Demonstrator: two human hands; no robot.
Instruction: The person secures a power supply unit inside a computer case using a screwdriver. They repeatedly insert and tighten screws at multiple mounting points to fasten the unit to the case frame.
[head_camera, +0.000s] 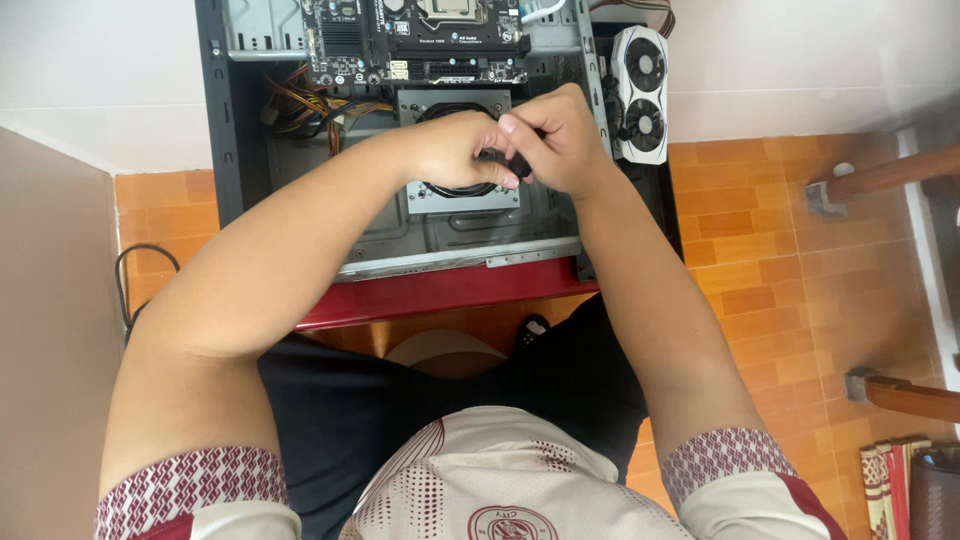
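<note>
1. Left hand (455, 148) is curled into a closed grip on a small black object (497, 157), which shows only as a dark sliver between the two hands; what kind of object it is cannot be told.
2. Right hand (560, 140) is closed as well, fingers folded in and thumb laid across, pressed against the left hand and gripping the same black object.
3. Both hands meet directly above a black cooling fan (455, 190) in a square grey metal frame, which lies inside the open computer case (225, 120). Whether the black object touches the fan cannot be told.
4. The computer case lies on its side with its panel off, resting on a red desk (440, 292) whose front edge shows below the case's metal rim.
5. A motherboard (415, 40) is mounted in the far part of the case, just beyond the fan.
6. A bundle of orange, yellow and black cables (310, 105) lies left of the fan, inside the case.
7. A white graphics card (640, 95) with two fans sits at the right side of the case, near the right hand.
8. The floor (780, 250) is of orange tiles. A wooden chair leg (880, 178) stands at right, well apart from the hands.
</note>
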